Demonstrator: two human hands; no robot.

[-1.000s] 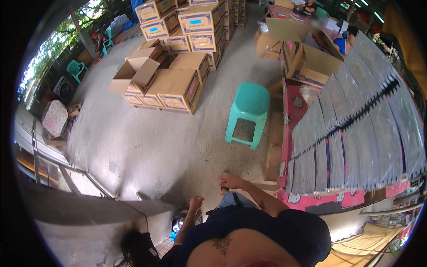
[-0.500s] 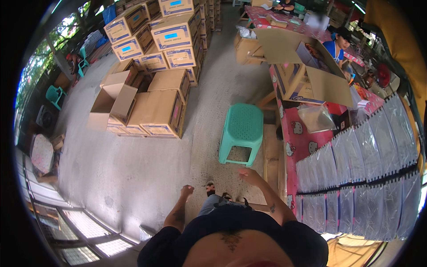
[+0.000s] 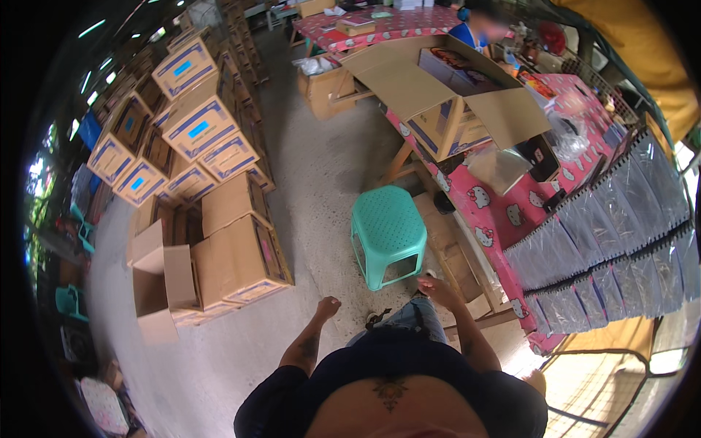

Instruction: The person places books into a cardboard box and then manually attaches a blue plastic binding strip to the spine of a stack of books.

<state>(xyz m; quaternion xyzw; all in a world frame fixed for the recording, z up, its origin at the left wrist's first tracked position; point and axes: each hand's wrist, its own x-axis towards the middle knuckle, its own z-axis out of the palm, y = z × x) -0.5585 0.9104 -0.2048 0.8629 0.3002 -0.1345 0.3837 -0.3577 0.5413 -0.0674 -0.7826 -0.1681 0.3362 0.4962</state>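
My left hand hangs low over the concrete floor with its fingers curled in, and nothing shows in it. To the right, my right hand is held loosely with its fingers partly apart and no object in it. It is nearest to the green plastic stool, just beyond the fingers, and I cannot tell whether they touch. Right of the stool, a table under a pink patterned cloth bears rows of plastic-wrapped spiral notebooks. Farther along it stands an open cardboard box with printed items inside.
Stacked cartons stand at the left, with an open empty carton at their near end. A wooden frame runs along the table's foot. Beyond the table sits a person in blue. Another carton holds clear plastic.
My view has turned to the right and moved forward. The cartons and stool now appear nearer. Both hands have swung with my body, and neither has picked anything up.
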